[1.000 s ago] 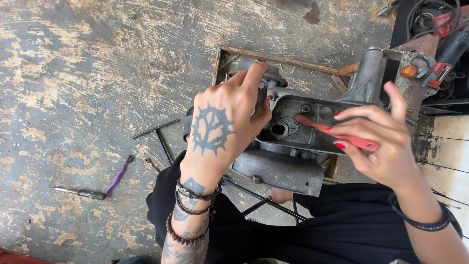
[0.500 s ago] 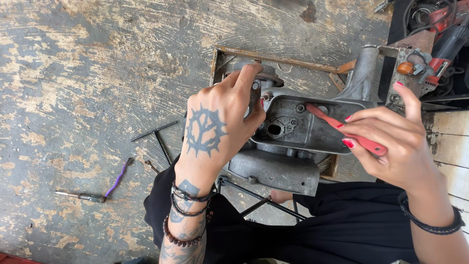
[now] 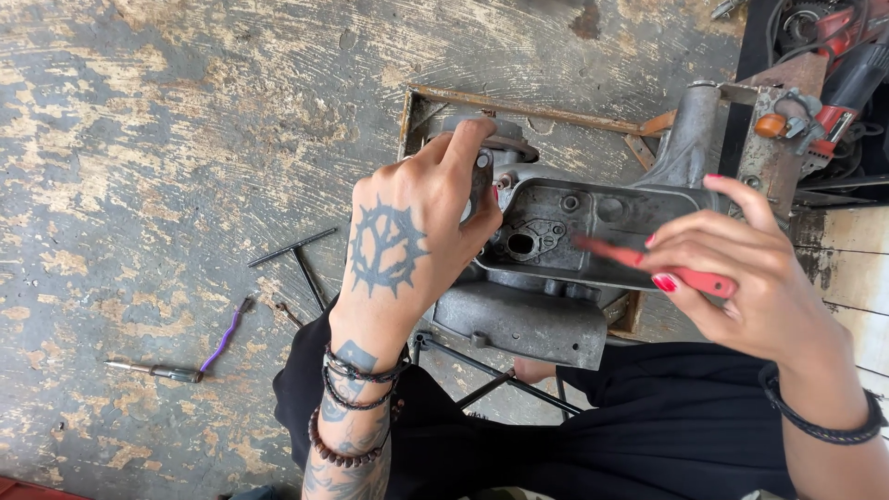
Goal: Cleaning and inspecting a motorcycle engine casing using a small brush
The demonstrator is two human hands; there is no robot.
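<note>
A grey metal engine casing (image 3: 556,278) rests on a rusty metal frame stand (image 3: 519,109) in front of me. My left hand (image 3: 412,241), tattooed on the back and wearing bead bracelets at the wrist, grips the casing's upper left part. My right hand (image 3: 741,278), with red nails and a black wristband, holds a red flat tool (image 3: 648,264) whose blurred tip lies over the casing's open face near a port hole (image 3: 520,243).
On the worn concrete floor lie a black T-handle wrench (image 3: 296,255), a purple-handled tool (image 3: 227,333) and a small screwdriver (image 3: 157,371). Red and black machine parts (image 3: 824,56) crowd the top right. My black-clothed lap (image 3: 602,435) fills the bottom.
My right hand has slid the red tool leftward across the casing's face, the tip now blurred. My left hand keeps its grip on the casing.
</note>
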